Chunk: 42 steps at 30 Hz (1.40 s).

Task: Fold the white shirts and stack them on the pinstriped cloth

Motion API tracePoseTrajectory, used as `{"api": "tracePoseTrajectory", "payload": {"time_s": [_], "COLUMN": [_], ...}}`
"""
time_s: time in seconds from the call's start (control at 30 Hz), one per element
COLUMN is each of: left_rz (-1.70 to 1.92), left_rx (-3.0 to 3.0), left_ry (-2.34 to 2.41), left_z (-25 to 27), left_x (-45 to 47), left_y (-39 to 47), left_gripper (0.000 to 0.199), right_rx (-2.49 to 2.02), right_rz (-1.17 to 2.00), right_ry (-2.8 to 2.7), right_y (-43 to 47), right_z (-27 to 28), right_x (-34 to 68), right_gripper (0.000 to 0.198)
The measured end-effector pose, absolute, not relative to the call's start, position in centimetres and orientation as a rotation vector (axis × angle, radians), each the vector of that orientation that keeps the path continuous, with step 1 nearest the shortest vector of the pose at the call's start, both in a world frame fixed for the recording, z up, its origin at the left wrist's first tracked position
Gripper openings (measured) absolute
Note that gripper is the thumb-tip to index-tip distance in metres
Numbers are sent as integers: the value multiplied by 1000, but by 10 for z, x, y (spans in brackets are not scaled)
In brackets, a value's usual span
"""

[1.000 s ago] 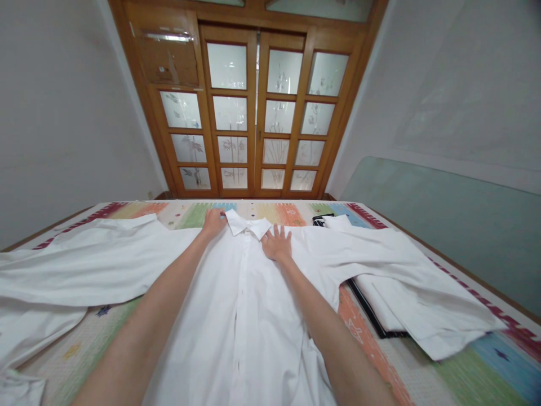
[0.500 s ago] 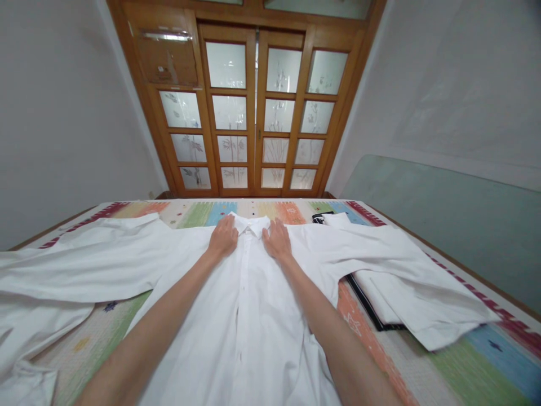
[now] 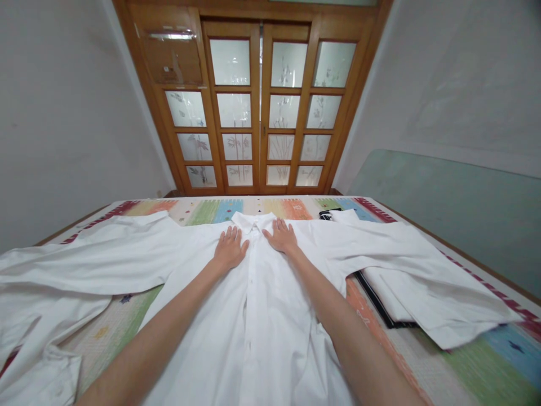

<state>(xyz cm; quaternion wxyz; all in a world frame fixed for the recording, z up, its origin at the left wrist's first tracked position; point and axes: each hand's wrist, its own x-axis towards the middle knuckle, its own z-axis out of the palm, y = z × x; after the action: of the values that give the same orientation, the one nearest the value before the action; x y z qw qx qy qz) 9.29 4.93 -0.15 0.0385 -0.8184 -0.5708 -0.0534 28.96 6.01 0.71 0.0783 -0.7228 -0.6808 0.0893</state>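
A white button-up shirt [image 3: 270,316] lies front side up, its collar [image 3: 252,220] at the far end and its sleeves spread to both sides. My left hand [image 3: 230,248] rests flat on the shirt just below the collar's left side, fingers stretched out. On the other side of the button placket, my right hand [image 3: 281,235] lies flat with fingers spread, close to the collar's right point. Neither hand grips the cloth. The right sleeve [image 3: 426,265] partly covers a stack of folded white and black clothes [image 3: 382,299].
Another white garment [image 3: 29,332] lies crumpled at the left, partly under the left sleeve. Beneath everything is a multicoloured patterned bedspread [image 3: 380,361]. A pale green board [image 3: 456,208] stands along the right wall. Wooden glass-paned doors [image 3: 262,107] are beyond the far edge.
Both hands have let go of the collar's sides and now lie flat on the shirt with fingers spread. The left hand has come slightly nearer to me. The view has shifted a little.
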Motion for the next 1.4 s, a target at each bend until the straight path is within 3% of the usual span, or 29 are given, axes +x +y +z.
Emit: {"api": "tracePoseTrajectory", "payload": {"time_s": [0.7,1.1,1.2,1.4], "left_rz": [-159,-315,-263,-148], "left_rx": [-2614,-2344,-2455,-2691], "left_ry": [-1901,-2061,-1966,-1716], "left_z": [8,19,18,11], "left_x": [98,109,92,16], "left_y": [93,52,31,-36], "left_gripper": [66,56,59,62], "right_rx": [-2182,-1747,-1617,-1503], "right_rz": [247,62,167,671], "right_ry": [-2139,-2487,-2532,-2447], "right_y": [89,-23,-57,-134], "right_z": [8,1,4,34], "right_x": [294,308,323,368], "right_gripper": [78,65,63,56]}}
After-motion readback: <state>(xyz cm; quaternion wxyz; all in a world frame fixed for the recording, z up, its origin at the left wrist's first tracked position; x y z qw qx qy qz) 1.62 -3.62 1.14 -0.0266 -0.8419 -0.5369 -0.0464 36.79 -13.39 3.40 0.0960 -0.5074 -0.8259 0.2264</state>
